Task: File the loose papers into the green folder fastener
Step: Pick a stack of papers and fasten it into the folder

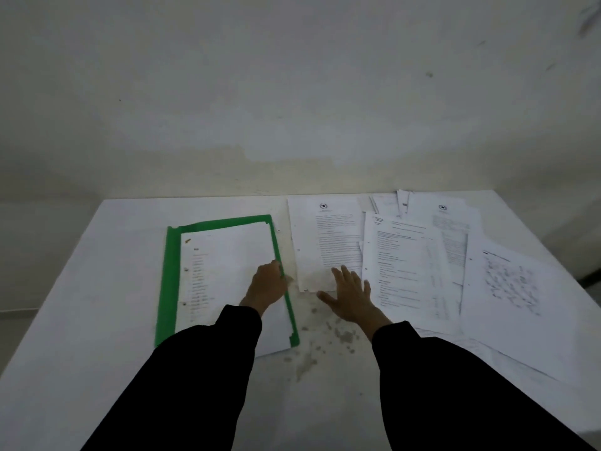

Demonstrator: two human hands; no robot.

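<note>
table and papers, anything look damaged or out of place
Yes. Brownish specks and stains mark the table between the sleeves, and the nearest loose sheet has a discoloured, ragged bottom edge. The other papers lie askew, overlapping.

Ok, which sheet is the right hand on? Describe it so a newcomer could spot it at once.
On the white table, loose papers fan out right of the green folder. The sheet is the leftmost of them, nearest the folder, with the right hand resting on its near end. Only it has both a round emblem at the top and a stained, ragged near edge.
</note>
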